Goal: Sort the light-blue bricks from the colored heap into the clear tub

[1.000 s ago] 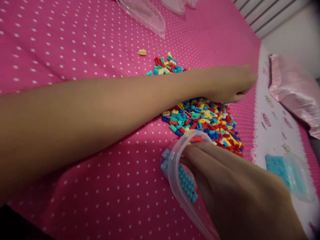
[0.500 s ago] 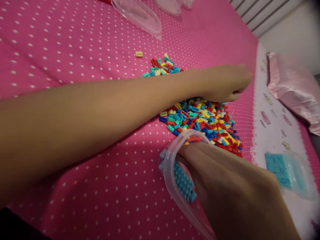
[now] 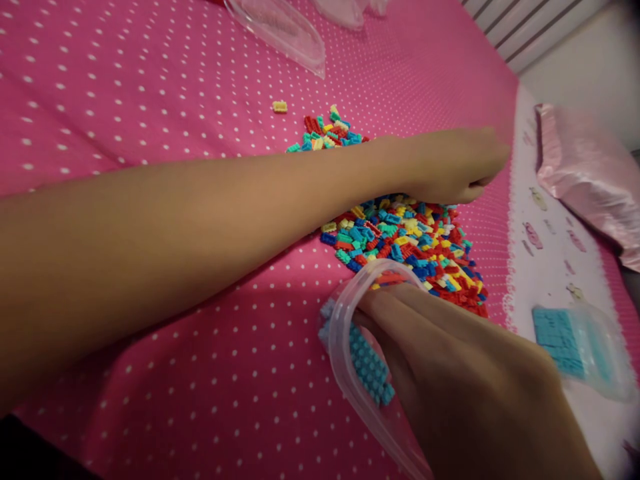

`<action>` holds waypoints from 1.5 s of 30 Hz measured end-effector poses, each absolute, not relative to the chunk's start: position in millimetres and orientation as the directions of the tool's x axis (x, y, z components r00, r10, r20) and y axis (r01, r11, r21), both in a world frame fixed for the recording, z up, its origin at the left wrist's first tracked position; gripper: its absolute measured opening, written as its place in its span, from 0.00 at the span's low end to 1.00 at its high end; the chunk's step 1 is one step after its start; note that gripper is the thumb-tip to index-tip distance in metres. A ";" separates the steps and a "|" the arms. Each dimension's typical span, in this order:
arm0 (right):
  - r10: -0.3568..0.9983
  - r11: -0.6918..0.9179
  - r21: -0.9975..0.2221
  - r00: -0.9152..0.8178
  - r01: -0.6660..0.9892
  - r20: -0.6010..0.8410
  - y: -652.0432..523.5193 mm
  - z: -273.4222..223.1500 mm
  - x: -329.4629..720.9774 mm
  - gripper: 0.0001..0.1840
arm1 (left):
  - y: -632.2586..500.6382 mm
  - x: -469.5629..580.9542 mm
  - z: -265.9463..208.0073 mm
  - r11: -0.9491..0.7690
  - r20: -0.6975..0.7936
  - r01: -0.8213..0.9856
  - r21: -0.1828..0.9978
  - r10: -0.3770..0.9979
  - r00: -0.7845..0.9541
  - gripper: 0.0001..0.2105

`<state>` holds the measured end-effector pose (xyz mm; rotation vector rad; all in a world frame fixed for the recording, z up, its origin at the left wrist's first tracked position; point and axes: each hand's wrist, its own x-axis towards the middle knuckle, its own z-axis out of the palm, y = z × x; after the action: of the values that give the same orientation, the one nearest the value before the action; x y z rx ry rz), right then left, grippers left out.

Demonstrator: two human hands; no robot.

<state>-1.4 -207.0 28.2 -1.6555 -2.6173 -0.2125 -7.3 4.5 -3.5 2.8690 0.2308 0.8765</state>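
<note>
Over dotted cloth (image 3: 225, 380), left hand (image 3: 457, 165) curls; right hand (image 3: 470, 367) reaches inside tub (image 3: 339, 343).

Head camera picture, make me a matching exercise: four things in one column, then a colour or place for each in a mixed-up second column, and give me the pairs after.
Things:
1. Right hand
2. Pillow
3. Brick pile
4. Lone brick

Colours or places:
A. Yellow
B. Many colours
C. Partly inside the clear tub
D. Shiny pink

Pairs: 1-C, 2-D, 3-B, 4-A.
</note>
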 end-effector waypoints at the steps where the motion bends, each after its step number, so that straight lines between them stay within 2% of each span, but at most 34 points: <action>1: 0.897 0.420 0.095 -0.429 0.903 0.111 -206.7 27.8 -2.1 0.11 | 4.4 -7.6 -3.3 -0.979 0.541 0.109 0.170 0.185 0.820 0.15; 6: 0.895 0.424 0.080 -0.431 0.902 0.114 -206.4 29.5 -5.2 0.13 | 3.9 -8.1 -2.8 -0.979 0.537 0.111 0.170 0.186 0.823 0.15; 14: 0.889 0.429 0.151 -0.446 0.890 0.101 -209.1 32.3 2.6 0.12 | 5.7 -5.9 -5.5 -0.981 0.553 0.104 0.161 0.177 0.814 0.15; 22: 0.906 0.413 0.099 -0.420 0.905 0.063 -210.1 32.5 -0.7 0.12 | 5.3 -5.4 -5.0 -0.980 0.551 0.103 0.168 0.180 0.815 0.15; 27: 0.897 0.410 0.148 -0.427 0.900 0.111 -209.2 33.4 2.2 0.13 | 7.0 -5.8 -6.5 -0.978 0.558 0.086 0.190 0.180 0.810 0.15; 30: 0.866 0.464 0.150 -0.482 0.873 0.134 -209.9 38.0 11.9 0.15 | 7.3 -6.1 -7.0 -0.978 0.570 0.082 0.193 0.180 0.802 0.15; 33: 0.896 0.424 0.083 -0.431 0.902 0.111 -213.9 47.0 19.5 0.17 | 7.4 -7.2 -6.3 -0.980 0.574 0.075 0.186 0.170 0.801 0.15; 37: 0.980 0.128 -0.067 -0.115 0.990 0.165 -220.5 55.5 18.6 0.21 | 8.9 -8.8 -3.8 -0.978 0.517 0.099 0.185 0.183 0.836 0.14; 39: 0.978 0.138 -0.159 -0.109 0.978 0.178 -220.1 56.5 18.4 0.24 | 10.3 -9.0 -1.6 -0.972 0.490 0.112 0.207 0.202 0.848 0.14; 42: 0.969 0.226 -0.286 -0.185 0.931 0.164 -213.5 57.6 23.3 0.18 | 11.6 -9.8 4.3 -0.968 0.484 0.102 0.231 0.205 0.850 0.14; 45: 0.988 0.154 -0.461 -0.143 0.874 0.059 -204.9 61.1 30.4 0.16 | 11.3 -13.2 13.4 -0.954 0.475 0.092 0.284 0.224 0.851 0.16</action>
<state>30.4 -204.9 61.1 -1.7831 -2.0910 0.4554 -13.2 11.3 13.4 2.7772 0.2412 0.7573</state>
